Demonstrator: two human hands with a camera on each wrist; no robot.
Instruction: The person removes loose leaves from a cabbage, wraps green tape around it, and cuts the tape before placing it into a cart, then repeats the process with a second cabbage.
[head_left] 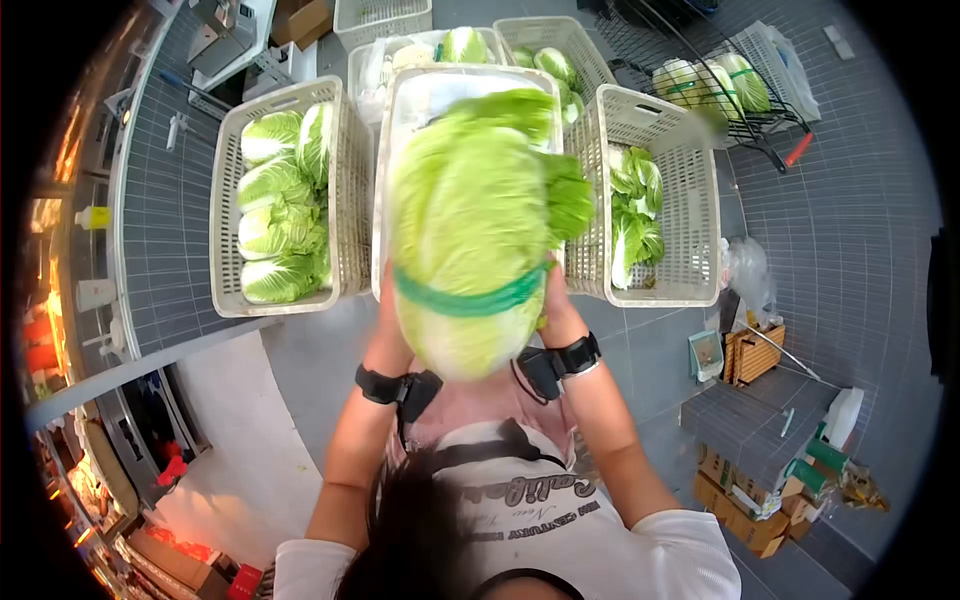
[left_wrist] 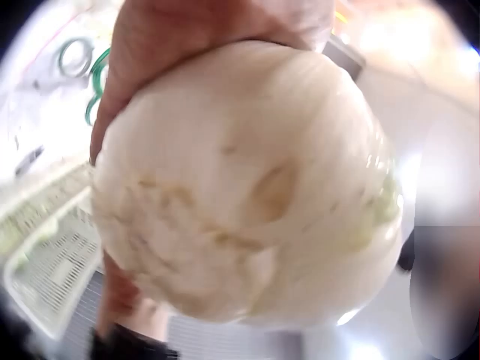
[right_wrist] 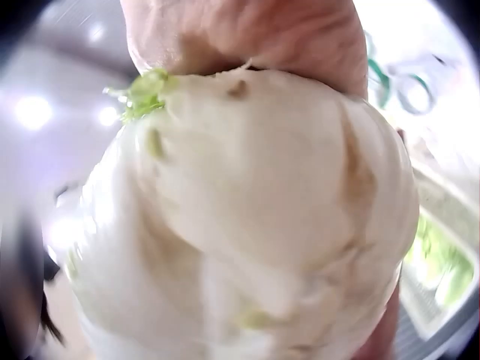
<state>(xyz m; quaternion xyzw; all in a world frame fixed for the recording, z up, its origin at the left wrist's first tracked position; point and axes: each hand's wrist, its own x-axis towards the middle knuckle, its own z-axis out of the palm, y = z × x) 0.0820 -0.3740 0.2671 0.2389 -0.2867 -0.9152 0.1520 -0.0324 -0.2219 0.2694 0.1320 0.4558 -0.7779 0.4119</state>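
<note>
A large Chinese cabbage with a green band around its lower part is held up between both hands, blurred in the head view. My left hand grips its left side and my right hand its right side. In the left wrist view the pale cut base fills the middle, with the left hand curved against it. The right wrist view shows the base under the right hand. The cabbage hides many of the fingers.
Behind the cabbage stands a lined crate. Crates with cabbages stand left and right, with more crates farther back. A wire cart holds banded cabbages. Green rings show in the left wrist view.
</note>
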